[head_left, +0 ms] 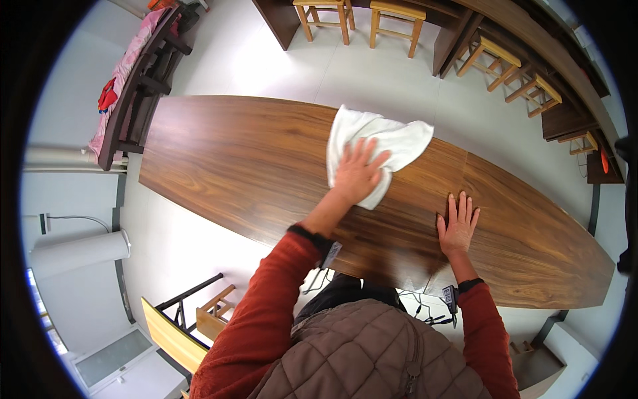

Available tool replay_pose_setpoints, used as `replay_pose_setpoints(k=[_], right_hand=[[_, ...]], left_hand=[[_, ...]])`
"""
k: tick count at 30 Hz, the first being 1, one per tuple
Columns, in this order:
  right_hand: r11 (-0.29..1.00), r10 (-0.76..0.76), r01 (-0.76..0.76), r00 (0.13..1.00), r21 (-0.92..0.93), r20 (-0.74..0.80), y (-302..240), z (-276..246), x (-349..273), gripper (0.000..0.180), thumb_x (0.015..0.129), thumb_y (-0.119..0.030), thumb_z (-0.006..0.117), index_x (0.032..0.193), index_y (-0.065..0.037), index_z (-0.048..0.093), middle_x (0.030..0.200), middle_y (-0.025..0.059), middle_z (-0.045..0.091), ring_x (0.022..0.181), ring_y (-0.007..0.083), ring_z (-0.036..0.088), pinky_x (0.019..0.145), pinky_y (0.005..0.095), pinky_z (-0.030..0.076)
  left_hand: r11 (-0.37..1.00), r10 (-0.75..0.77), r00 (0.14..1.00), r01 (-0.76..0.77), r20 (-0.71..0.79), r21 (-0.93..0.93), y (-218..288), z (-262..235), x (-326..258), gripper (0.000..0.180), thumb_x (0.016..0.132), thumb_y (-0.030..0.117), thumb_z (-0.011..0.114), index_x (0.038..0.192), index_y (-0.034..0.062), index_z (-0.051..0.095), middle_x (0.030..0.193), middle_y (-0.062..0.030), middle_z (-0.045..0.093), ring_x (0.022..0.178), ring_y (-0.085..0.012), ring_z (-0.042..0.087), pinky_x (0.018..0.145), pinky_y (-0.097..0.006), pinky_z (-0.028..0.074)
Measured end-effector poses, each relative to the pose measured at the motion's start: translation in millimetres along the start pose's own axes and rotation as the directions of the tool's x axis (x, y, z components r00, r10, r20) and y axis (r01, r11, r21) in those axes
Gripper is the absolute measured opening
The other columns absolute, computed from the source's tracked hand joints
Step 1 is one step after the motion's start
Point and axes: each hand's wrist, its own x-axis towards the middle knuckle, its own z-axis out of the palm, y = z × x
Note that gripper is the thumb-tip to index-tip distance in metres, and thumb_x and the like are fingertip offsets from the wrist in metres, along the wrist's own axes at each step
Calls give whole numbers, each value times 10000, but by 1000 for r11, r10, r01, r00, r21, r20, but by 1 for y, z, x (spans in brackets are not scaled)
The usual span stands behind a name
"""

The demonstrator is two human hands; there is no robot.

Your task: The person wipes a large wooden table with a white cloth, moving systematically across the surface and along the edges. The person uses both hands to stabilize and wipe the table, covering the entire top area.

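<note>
A white cloth [405, 141] lies partly spread on the brown wooden table [246, 153], one end reaching the far edge. My left hand [359, 171] presses flat on it, fingers stretched out and a little apart. Farther right, my right hand [458, 226] rests palm down on the bare wood beside a seam in the tabletop. Its fingers are spread and it holds nothing. What lies beneath my left palm is hidden, apart from the cloth around it.
Wooden stools [395, 20] stand past the far side, under a dark counter [458, 40]. At the far left is a dark bench [143, 80] with pink fabric. A yellow-topped table [169, 336] stands at the lower left. Black cables [425, 316] hang by the near edge.
</note>
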Motion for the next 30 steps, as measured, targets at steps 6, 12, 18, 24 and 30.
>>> replay_pose_setpoints(k=[6,12,18,24,30], right_hand=[[999,-34,35,999,28,-42,2,2,-1,636,942,-407,521,1495,-140,355,1580,160,230,1440,372,226,1163,596,102],[999,-18,19,1000,29,-15,2,1,-1,652,942,-422,515,1506,-149,333,1584,164,219,1448,371,207,1160,607,90],[1000,-7,7,1000,26,-3,-1,1,0,652,946,-421,519,1508,-150,330,1587,155,213,1453,367,201,1161,603,98],[997,-35,39,997,60,-62,1,3,-1,647,949,-404,525,1507,-142,329,1586,157,213,1451,368,205,1163,597,100],[999,-44,43,998,-16,-53,4,13,-2,662,942,-374,534,1510,-115,313,1587,176,195,1442,386,217,1157,603,111]], left_hand=[[884,-360,927,376,-107,278,-137,-30,-3,562,971,489,420,1458,209,431,1545,-220,276,1420,-444,237,1117,-647,175],[804,-550,833,548,-60,229,-99,7,73,595,999,519,279,1524,240,317,1572,-225,226,1441,-474,167,1140,-645,79],[980,-193,975,197,-108,28,31,21,37,589,962,517,443,1455,196,435,1527,-267,285,1409,-496,234,1130,-651,143],[823,-496,852,522,-166,222,-82,-29,-50,727,892,653,474,1408,142,497,1507,-262,294,1418,-455,230,1124,-629,152],[659,-728,684,715,-41,233,-184,-45,-11,802,893,716,374,1425,128,491,1544,-243,238,1450,-432,132,1111,-652,56]])
